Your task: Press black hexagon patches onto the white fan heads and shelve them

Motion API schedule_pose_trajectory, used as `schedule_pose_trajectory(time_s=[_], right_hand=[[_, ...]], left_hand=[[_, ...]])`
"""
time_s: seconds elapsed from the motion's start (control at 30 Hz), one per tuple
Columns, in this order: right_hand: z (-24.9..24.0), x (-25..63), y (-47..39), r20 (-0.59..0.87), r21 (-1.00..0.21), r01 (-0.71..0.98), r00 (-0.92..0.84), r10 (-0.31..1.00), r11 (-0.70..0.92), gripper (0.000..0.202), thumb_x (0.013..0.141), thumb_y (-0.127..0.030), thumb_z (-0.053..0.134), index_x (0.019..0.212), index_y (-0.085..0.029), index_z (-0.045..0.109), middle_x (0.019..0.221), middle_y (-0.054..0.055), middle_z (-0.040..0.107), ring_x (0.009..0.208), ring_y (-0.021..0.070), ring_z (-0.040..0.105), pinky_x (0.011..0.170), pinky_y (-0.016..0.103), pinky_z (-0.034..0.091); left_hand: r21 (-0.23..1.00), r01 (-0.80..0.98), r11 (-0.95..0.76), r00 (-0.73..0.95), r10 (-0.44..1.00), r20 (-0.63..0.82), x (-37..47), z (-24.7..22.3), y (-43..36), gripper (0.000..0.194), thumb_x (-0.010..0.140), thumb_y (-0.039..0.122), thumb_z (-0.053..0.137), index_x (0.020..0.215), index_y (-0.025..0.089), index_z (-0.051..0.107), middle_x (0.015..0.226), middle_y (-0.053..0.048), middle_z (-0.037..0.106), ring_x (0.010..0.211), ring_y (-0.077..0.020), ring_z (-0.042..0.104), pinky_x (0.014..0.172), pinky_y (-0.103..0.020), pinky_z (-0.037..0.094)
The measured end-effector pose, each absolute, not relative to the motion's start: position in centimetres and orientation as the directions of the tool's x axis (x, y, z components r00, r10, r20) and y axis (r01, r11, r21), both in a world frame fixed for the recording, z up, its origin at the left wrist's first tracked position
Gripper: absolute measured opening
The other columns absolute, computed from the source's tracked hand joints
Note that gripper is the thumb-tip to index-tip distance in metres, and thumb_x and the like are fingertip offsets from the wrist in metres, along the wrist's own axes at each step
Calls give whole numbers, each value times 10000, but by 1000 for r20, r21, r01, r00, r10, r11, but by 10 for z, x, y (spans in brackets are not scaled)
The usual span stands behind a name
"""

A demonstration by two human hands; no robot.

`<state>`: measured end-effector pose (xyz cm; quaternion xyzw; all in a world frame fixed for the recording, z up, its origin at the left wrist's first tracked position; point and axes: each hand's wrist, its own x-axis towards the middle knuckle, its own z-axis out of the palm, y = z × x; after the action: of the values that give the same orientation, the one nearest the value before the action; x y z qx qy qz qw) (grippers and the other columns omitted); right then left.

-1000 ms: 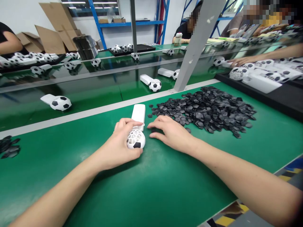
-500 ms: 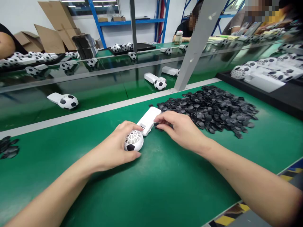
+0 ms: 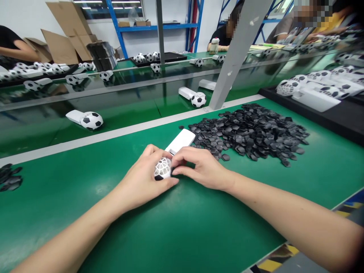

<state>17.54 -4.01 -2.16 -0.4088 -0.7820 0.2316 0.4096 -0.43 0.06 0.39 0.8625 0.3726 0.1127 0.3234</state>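
Left hand [image 3: 142, 176] curled round the ball [image 3: 162, 167] on the green table [image 3: 182, 231], I pinch a black piece [image 3: 172, 171] at its side with my right hand [image 3: 201, 167]. The ball's handle [image 3: 182, 140] points away; a black heap [image 3: 250, 131] lies right of it, the belt [image 3: 133, 113] beyond.

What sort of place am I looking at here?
Likely a factory assembly line: matching soccer-ball gadgets lie spaced beyond the green worktop, a heap of black pieces sits on it, and other people are across the way.
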Motion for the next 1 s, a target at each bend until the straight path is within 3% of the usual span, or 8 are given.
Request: schedule_pose_trajectory(time_s=[0.2, 0.43, 0.53, 0.73, 0.9, 1.0], right_hand=[[-28, 179, -33, 394, -753, 474, -233, 889, 457, 151, 696, -255, 711, 709, -165, 591, 699, -24, 555, 645, 98, 514, 616, 214, 422], [-22, 172, -43, 277, -822, 448, -226, 934, 352, 24, 774, -169, 626, 763, -180, 644, 743, -28, 647, 695, 102, 573, 675, 217, 429], [-22, 170, -44, 255, -865, 389, -204, 945, 317, 19, 762, -163, 630, 749, -172, 640, 741, -23, 640, 699, 105, 571, 677, 223, 435], [-27, 169, -40, 78, -972, 204, -175, 982, 113, 106, 714, -219, 666, 671, -153, 594, 639, -25, 590, 602, 100, 536, 575, 226, 437], [-28, 167, -35, 80, -981, 162, -162, 984, 107, 192, 672, -286, 699, 640, -149, 568, 616, -28, 566, 573, 90, 517, 539, 216, 428], [-23, 169, -32, 119, -975, 168, -170, 978, 147, 185, 706, -300, 666, 666, -150, 565, 617, -29, 554, 543, 83, 497, 517, 209, 426]], left_hand=[[650, 562, -512, 644, 764, 45, 0, 0, -3, 299, 671, 261, 602, 963, 230, 541, 933, -11, 440, 836, -173, 511, 735, -315, 449], [696, 534, -480, 629, 776, 53, -1, 1, -2, 266, 672, 219, 575, 937, 227, 559, 911, -7, 457, 851, -173, 523, 741, -302, 447], [694, 536, -480, 640, 767, 36, 0, 2, -2, 264, 672, 211, 568, 935, 232, 555, 921, -5, 454, 848, -171, 519, 742, -303, 444], [663, 556, -502, 632, 773, 56, 2, 1, -6, 244, 674, 205, 552, 917, 230, 542, 928, -6, 459, 849, -171, 509, 742, -314, 436], [676, 557, -482, 608, 791, 62, 2, 0, -6, 240, 663, 227, 567, 903, 219, 546, 916, -9, 468, 842, -179, 513, 714, -307, 436], [758, 527, -386, 627, 778, -40, -4, 3, 5, 296, 613, 265, 650, 895, 220, 571, 896, 1, 493, 777, -164, 527, 678, -291, 436]])
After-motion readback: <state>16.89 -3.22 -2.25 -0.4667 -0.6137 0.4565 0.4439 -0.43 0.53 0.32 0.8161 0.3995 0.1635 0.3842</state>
